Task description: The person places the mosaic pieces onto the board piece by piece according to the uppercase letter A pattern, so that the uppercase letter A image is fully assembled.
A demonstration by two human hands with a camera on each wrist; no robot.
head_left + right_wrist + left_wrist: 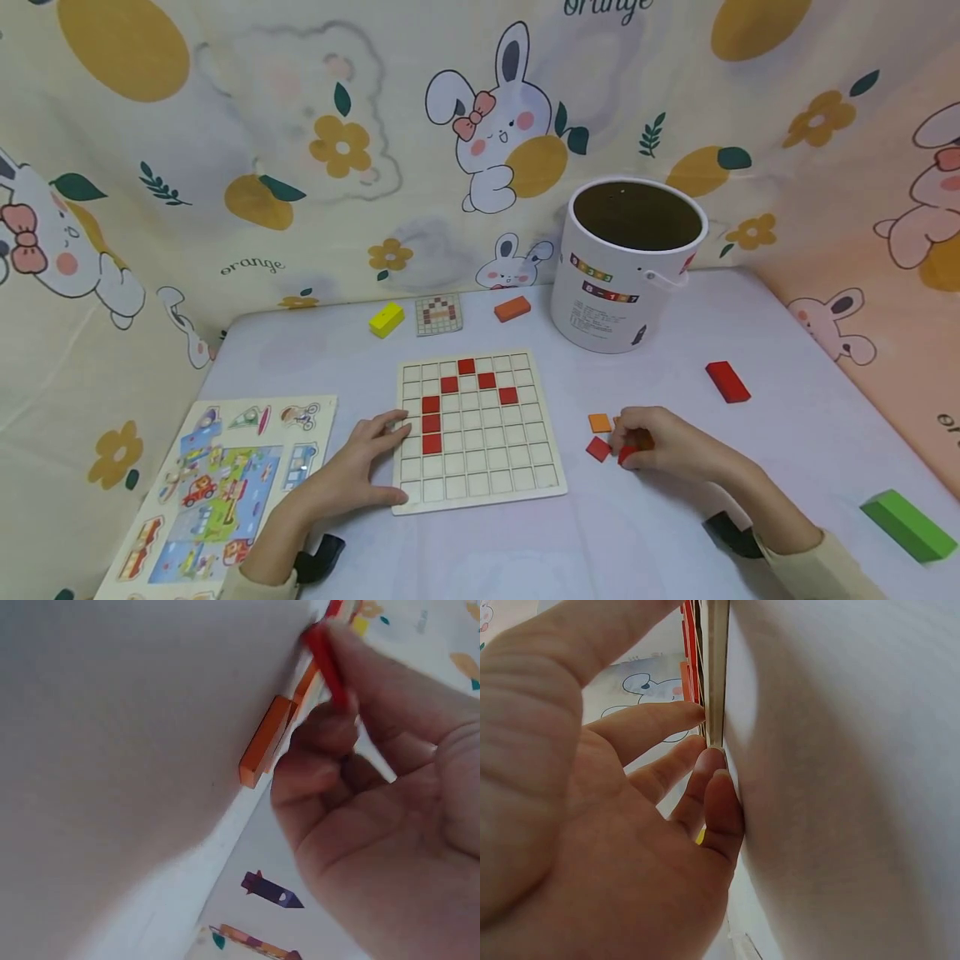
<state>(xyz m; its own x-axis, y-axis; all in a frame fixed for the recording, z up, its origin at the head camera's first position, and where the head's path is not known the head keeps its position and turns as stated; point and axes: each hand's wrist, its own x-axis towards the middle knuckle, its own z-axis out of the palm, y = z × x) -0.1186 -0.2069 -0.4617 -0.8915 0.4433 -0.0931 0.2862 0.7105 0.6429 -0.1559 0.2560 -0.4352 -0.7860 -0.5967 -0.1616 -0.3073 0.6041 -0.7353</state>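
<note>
A cream grid board (487,467) lies on the white table, with several red square tiles (431,423) set in its cells. My left hand (360,471) rests at the board's left edge, thumb near the lower corner and fingertips higher up; the left wrist view shows fingertips right at the board's side (715,675). To the right of the board, my right hand (667,442) pinches a red tile (330,667) between thumb and fingers. Beside those fingers lie a loose red tile (597,449) and an orange tile (600,423); others are partly hidden by the hand.
Behind the board are a yellow block (387,320), a small pattern card (438,315) and an orange block (512,309). A white bucket (607,292) stands at the back right. Red (727,382) and green (907,525) blocks lie right; a picture puzzle board (300,417) lies left.
</note>
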